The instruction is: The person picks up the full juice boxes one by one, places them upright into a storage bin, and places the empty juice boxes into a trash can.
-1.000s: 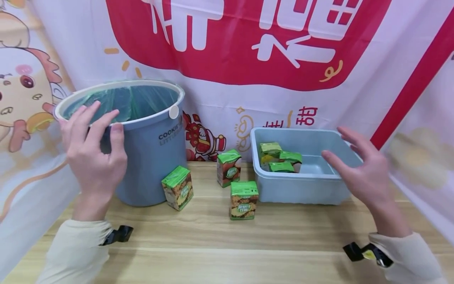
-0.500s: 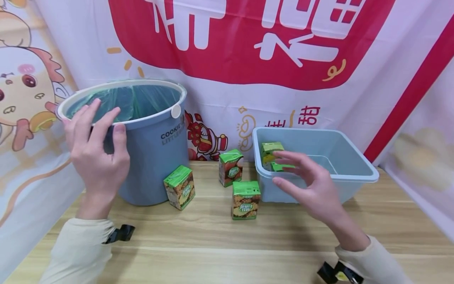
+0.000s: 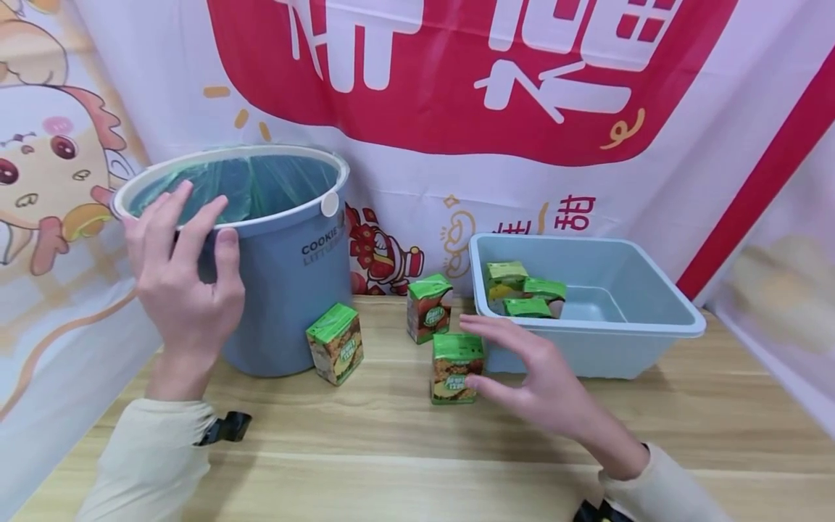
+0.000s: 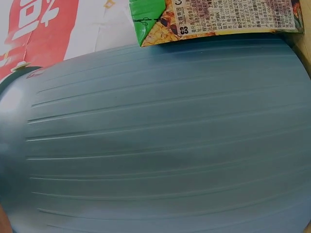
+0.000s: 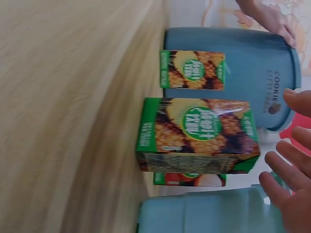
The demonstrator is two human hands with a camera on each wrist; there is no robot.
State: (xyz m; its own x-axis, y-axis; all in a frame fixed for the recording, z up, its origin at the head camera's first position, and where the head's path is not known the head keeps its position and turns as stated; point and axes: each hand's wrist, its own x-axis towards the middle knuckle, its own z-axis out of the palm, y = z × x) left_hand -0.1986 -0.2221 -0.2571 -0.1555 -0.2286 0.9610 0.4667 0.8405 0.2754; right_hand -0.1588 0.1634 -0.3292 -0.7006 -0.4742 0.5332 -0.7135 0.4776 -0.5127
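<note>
My left hand (image 3: 189, 283) rests at the rim of a blue waste bin (image 3: 280, 290), its fingers loosely spread over the near left edge. My right hand (image 3: 544, 380), thumb and fingers apart, hovers at the right of a green-topped juice box (image 3: 450, 366) on the table. In the head view the thumb overlaps that box's front. The right wrist view shows a gap between the fingertips (image 5: 290, 92) and the box. A second juice box (image 3: 338, 346) leans or stands close against the bin. A third juice box (image 3: 430, 308) stands farther back, beside the tub.
A light blue plastic tub (image 3: 626, 355) sits at the right, with three juice boxes (image 3: 528, 307) at its left end. The bin has a green plastic liner (image 3: 241, 190). A printed cloth (image 3: 417, 177) hangs behind, and the wooden table (image 3: 365, 442) extends in front.
My right hand has moved left from over the tub's right side, then down toward the front juice box. The left hand stays at the bin's rim. The view has shifted slightly.
</note>
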